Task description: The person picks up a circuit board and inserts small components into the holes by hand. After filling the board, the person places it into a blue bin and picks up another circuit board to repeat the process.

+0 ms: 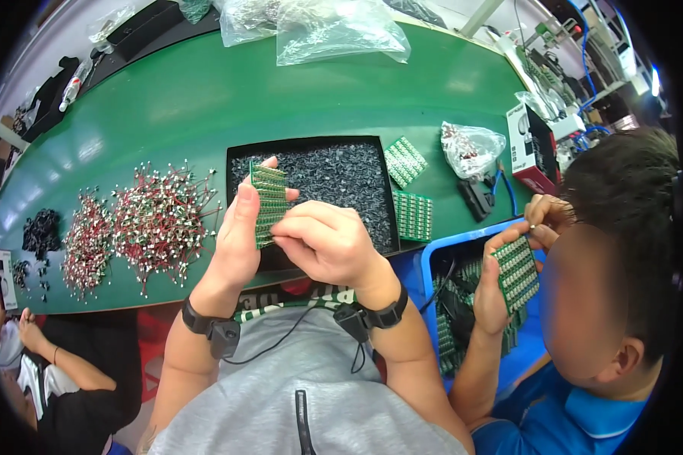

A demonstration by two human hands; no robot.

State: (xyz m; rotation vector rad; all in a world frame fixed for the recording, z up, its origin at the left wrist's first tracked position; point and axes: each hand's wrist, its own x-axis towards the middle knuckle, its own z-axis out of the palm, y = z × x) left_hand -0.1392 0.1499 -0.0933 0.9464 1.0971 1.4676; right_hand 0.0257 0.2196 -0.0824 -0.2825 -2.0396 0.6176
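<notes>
A green circuit board panel [269, 201] with rows of small parts is gripped by its left edge in my left hand [239, 224], tilted up in front of me. My right hand [330, 239] pinches at the panel's lower right edge; whatever lies between its fingertips is too small to make out. Under and behind both hands stands a shallow black box [388, 199] filled with small dark pieces [341, 174]. Two more green board panels, one turned askew [405, 161] and one straighter [413, 216], lie just right of the box.
Piles of red-wired connectors [159, 220] and black parts [42, 231] lie left on the green table [167, 114]. Clear bags [341, 30] are at the back. A co-worker at right holds another panel [517, 274] over a blue bin [426, 273] of boards. Another person sits lower left.
</notes>
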